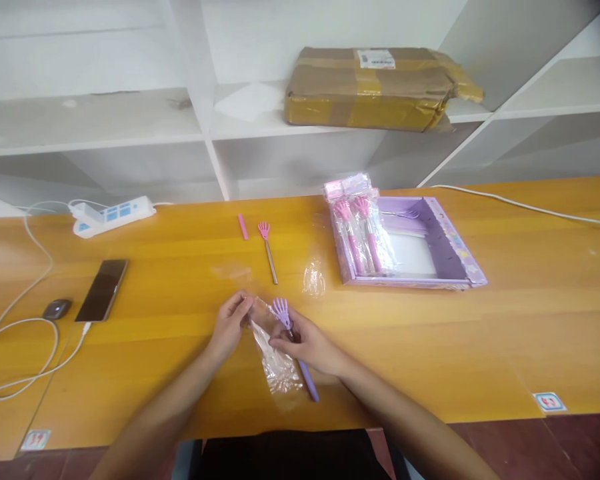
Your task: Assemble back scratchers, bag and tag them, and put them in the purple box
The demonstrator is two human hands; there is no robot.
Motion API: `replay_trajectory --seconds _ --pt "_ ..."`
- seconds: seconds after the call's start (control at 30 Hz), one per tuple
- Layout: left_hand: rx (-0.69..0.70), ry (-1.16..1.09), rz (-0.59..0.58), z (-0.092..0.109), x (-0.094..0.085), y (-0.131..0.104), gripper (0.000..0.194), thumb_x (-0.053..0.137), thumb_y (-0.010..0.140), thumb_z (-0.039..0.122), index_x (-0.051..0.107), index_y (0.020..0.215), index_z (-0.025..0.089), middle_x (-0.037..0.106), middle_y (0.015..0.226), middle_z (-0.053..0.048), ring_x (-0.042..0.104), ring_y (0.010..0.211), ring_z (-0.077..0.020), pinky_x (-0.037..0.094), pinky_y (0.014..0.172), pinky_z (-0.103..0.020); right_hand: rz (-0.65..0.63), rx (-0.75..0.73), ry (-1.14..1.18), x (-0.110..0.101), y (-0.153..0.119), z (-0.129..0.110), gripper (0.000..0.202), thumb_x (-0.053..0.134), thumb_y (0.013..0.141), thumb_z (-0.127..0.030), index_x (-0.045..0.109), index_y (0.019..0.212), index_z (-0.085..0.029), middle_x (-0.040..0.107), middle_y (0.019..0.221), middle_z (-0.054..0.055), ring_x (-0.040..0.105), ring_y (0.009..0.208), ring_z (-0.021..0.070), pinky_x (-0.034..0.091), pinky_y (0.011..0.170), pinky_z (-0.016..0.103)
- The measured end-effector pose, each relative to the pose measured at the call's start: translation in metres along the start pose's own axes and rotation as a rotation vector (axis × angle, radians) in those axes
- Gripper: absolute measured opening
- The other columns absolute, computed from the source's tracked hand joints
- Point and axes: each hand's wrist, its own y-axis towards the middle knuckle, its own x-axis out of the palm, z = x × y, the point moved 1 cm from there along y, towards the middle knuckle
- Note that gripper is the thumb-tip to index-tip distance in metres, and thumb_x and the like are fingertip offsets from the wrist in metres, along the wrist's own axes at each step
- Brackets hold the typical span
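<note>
My right hand [307, 343] is closed round the metal neck of a purple back scratcher [308, 381], its claw pointing away from me. In a pinch, my left hand [233, 322] grips the corner of a clear plastic bag [275, 360], which hangs down beside the purple handle. Whether the right fingers also touch the bag is hard to see. Beyond my hands lies a pink-clawed scratcher with a bare metal rod [270, 257], and left of it a separate pink handle sleeve [243, 227]. Another crumpled clear wrapper [314, 279] rests to the right.
A purple open box [460, 257] at the right back holds bagged pink back scratchers [363, 237]. To the left are a phone [101, 291], cables, a small black case [57, 309] and a power strip [115, 216]. A taped parcel [370, 90] sits on the shelf.
</note>
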Motion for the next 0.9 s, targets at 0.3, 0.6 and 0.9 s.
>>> replay_trajectory --seconds 0.3,0.6,0.9 --pt "-0.109 0.195 -0.283 -0.01 0.004 -0.004 0.042 0.088 0.082 0.052 0.074 0.098 0.016 0.073 0.082 -0.003 0.065 0.064 -0.0146 0.052 0.061 -0.027 0.069 -0.055 0.044 -0.009 0.005 -0.006 0.047 0.082 0.089 -0.057 0.067 0.11 -0.019 0.06 0.083 -0.002 0.051 0.068 0.012 0.04 0.061 0.026" --pt "0.161 -0.068 0.307 0.008 -0.02 0.021 0.046 0.096 0.07 0.051 0.068 0.084 0.017 0.069 0.071 0.001 0.065 0.061 -0.0116 0.053 0.058 -0.023 0.182 -0.086 0.119 -0.025 -0.001 -0.014 0.054 0.065 0.097 -0.071 0.072 0.101 -0.018 0.042 0.061 -0.007 0.033 0.049 0.0094 0.028 0.048 0.027" --pt "0.262 -0.062 0.373 0.015 -0.02 0.017 0.045 0.095 0.073 0.05 0.067 0.079 0.016 0.066 0.067 0.003 0.063 0.057 -0.011 0.054 0.054 -0.023 -0.151 0.0 -0.012 -0.029 -0.012 -0.023 0.056 0.049 0.107 -0.066 0.073 0.102 -0.016 0.052 0.051 -0.006 0.032 0.043 0.0086 0.025 0.048 0.026"
